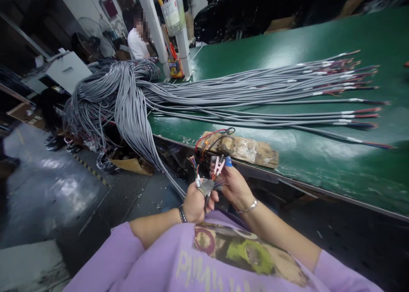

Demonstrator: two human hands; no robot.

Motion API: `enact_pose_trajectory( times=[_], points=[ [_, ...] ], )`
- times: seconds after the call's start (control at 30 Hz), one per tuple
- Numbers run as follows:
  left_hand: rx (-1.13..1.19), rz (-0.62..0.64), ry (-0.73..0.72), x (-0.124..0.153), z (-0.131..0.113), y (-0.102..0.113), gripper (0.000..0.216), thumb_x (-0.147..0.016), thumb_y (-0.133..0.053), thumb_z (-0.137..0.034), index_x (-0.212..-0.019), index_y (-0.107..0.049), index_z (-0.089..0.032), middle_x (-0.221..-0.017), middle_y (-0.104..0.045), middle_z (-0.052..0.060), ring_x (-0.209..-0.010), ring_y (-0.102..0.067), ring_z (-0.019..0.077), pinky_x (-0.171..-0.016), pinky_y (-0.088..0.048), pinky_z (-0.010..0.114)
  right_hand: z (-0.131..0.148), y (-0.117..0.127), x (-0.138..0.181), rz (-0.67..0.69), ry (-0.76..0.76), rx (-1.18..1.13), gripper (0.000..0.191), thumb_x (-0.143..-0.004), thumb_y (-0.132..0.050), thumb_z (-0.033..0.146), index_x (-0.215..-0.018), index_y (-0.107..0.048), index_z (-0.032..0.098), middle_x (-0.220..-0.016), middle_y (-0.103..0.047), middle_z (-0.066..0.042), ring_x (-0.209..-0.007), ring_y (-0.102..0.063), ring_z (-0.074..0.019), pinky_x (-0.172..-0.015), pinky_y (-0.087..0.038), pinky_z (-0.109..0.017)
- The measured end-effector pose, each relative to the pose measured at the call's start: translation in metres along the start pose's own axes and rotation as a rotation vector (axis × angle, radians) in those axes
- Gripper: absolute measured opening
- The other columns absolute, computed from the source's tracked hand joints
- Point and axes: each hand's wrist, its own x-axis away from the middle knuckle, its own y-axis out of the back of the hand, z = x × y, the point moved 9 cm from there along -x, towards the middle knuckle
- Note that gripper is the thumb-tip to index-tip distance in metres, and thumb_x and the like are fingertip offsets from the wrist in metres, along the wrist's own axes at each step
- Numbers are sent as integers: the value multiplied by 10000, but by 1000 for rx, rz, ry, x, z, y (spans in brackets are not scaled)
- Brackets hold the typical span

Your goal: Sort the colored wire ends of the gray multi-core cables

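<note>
In front of my chest, my left hand (195,201) is closed around grey cables. A cable end with a white collar (198,180) and fanned thin coloured wires (193,163) sticks up from the fist. Grey covering, perhaps tape or a glove part, shows over its thumb (207,186). Close beside it, my right hand (237,186) is closed, its fingertips drawn together at a small pink-and-white forked piece (218,167) whose kind I cannot make out. Orange and red wires (213,177) run below that piece. A blue cover (228,161) sits on one right fingertip.
Many grey cables (223,89) lie along the green table (319,164), coloured ends to the right. Their thick bundle (128,100) hangs over the left edge. A worn wooden board (255,152) with leads lies at the front edge. Behind are a white post (183,49) and a person (137,42).
</note>
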Motion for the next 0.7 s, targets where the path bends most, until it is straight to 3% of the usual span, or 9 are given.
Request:
enact_pose_trajectory(
  times=[0.13,0.43,0.6,0.7],
  points=[
    [7,-3,9,1,1,1,514,-530,-748,-615,-641,-479,-191,-451,-549,-42,-269,-366,51,-281,-134,183,-2,2,1,-61,-25,-67,342,-670,-764,576,-755,-701,250,-665,-666,1,-591,-590,-154,-568,-498,-274],
    [-50,-22,-45,7,-7,5,583,-486,-734,-697,-635,-478,-194,-444,-568,-29,-262,-369,56,-270,-155,181,-7,5,7,34,-82,-84,564,-587,-681,766,-824,-714,255,-757,-677,-1,-628,-585,-133,-595,-493,-244],
    [-147,6,-101,8,-8,11,568,-537,-725,-693,-655,-497,-186,-443,-569,-28,-267,-383,55,-283,-171,181,-7,8,19,222,-231,191,646,-580,-659,791,-789,-707,181,-709,-668,-49,-633,-597,-163,-625,-484,-291],
    [-202,45,-130,6,-7,12,579,-558,-707,-712,-673,-498,-184,-457,-583,-26,-274,-401,59,-286,-195,178,6,4,28,315,-241,399,590,-578,-732,715,-766,-678,158,-723,-651,-46,-651,-576,-158,-640,-464,-296]
  ],
)
